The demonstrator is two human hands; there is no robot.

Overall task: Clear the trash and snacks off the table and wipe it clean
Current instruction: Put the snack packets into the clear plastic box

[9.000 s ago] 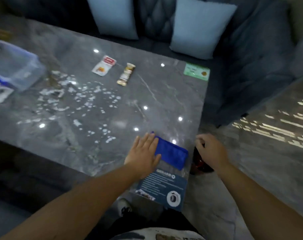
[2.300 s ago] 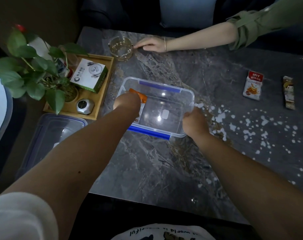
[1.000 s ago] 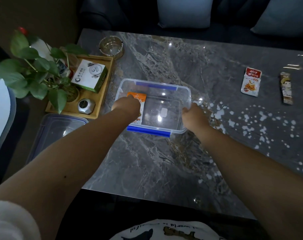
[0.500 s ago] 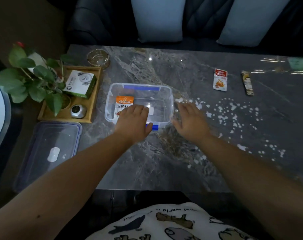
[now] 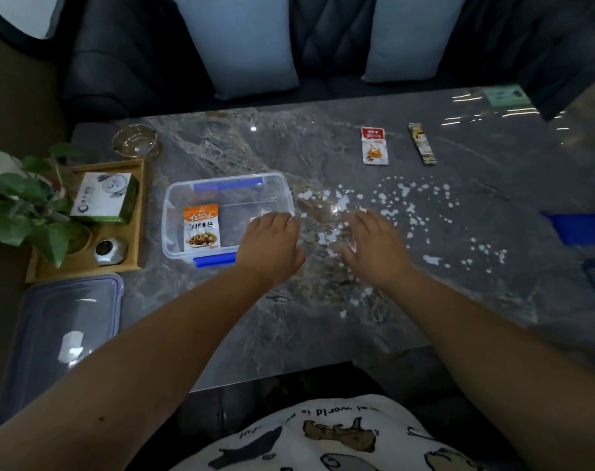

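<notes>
At the centre of the frame, both hands hover palm-down over the grey marble table (image 5: pixel 221 334), fingers spread and holding nothing. The left hand (image 5: pixel 272 244) overlaps the right end of the clear plastic container (image 5: pixel 187 198); the right hand (image 5: pixel 374 244) sits over the scattered white scraps (image 5: pixel 405 205). Inside the container, at its left, lies an orange snack packet (image 5: pixel 201 226). At the right edge lies a blue cloth (image 5: pixel 581 227). Farther up, right of centre, a red-and-white snack packet (image 5: pixel 374 145) and a striped snack stick (image 5: pixel 422 143) lie side by side, apart.
</notes>
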